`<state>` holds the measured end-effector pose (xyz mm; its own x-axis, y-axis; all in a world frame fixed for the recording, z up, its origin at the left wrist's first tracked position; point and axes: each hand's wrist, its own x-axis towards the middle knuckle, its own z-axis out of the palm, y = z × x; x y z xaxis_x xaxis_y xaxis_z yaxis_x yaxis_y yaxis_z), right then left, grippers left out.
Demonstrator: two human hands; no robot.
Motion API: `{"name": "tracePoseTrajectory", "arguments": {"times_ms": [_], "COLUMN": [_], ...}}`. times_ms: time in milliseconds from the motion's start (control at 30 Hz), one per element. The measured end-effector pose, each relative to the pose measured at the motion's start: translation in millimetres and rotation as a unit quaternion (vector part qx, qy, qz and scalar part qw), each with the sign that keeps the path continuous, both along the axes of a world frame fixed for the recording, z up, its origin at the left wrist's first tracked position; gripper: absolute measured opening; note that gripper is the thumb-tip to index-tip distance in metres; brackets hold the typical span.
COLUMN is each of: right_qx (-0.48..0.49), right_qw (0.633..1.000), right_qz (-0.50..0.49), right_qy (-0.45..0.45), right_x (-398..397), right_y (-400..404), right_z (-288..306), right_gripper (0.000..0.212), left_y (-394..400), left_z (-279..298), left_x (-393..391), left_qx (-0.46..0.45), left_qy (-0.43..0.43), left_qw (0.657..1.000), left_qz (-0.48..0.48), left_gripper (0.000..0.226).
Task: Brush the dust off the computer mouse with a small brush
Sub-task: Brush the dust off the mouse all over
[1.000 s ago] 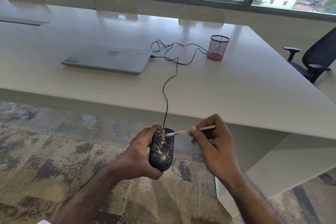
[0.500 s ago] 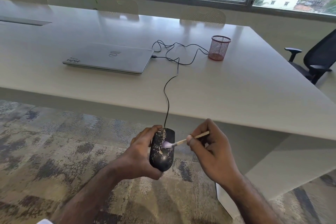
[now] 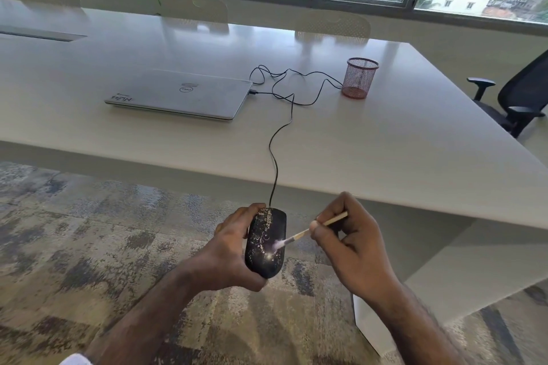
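A black computer mouse, speckled with pale dust on its left side, is held in the air below the table's front edge. My left hand grips it from the left and underneath. My right hand pinches a small brush with a thin wooden handle. The brush's pale bristles touch the middle of the mouse's back. The mouse's black cable runs up over the table edge to the laptop.
A shut silver laptop lies on the large white table. A red mesh pen cup stands to its right, beside the coiled cable. A black office chair sits at the right. Patterned carpet lies below.
The brush tip has travelled from the mouse's front end down to the middle of its back. My right hand dropped slightly with it. My left hand keeps the mouse still.
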<state>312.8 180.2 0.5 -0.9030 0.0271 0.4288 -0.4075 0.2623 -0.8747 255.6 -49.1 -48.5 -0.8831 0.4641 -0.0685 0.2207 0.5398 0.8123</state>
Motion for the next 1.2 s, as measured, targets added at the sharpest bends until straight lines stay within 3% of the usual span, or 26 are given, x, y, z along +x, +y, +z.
{"name": "tracePoseTrajectory", "arguments": {"times_ms": [267, 433, 633, 767, 1100, 1200], "right_qx": [-0.001, -0.011, -0.008, -0.027, -0.047, -0.057], "right_qw": [0.999, 1.000, 1.000, 0.999, 0.995, 0.993], "right_qz": [0.028, -0.014, -0.005, -0.038, -0.070, -0.096], "right_qy": [-0.020, -0.008, -0.013, 0.000, -0.052, -0.033], "right_x": [1.5, -1.1, 0.5, -3.9, -14.1, -18.7], "right_y": [0.2, 3.4, 7.7, 9.6, 11.8, 12.8], "right_z": [-3.7, 2.5, -3.8, -1.2, -8.4, -8.7], "right_gripper": [0.014, 0.013, 0.013, 0.013, 0.011, 0.019], "left_y": [1.8, 1.3, 2.1, 1.1, -0.8, -1.0], "left_z": [-0.1, -0.1, -2.9, -5.3, -6.9, -9.0], "left_x": [-2.2, -3.2, -6.3, -7.5, -7.1, -6.2], "left_qx": [0.011, 0.016, 0.026, 0.025, 0.022, 0.023], "left_qy": [-0.002, -0.008, 0.010, 0.011, 0.024, 0.024], "left_qw": [1.000, 1.000, 1.000, 1.000, 0.999, 0.999], "left_qz": [0.000, -0.004, -0.003, -0.005, -0.007, -0.006], "left_gripper": [0.115, 0.122, 0.108, 0.110, 0.111, 0.112]}}
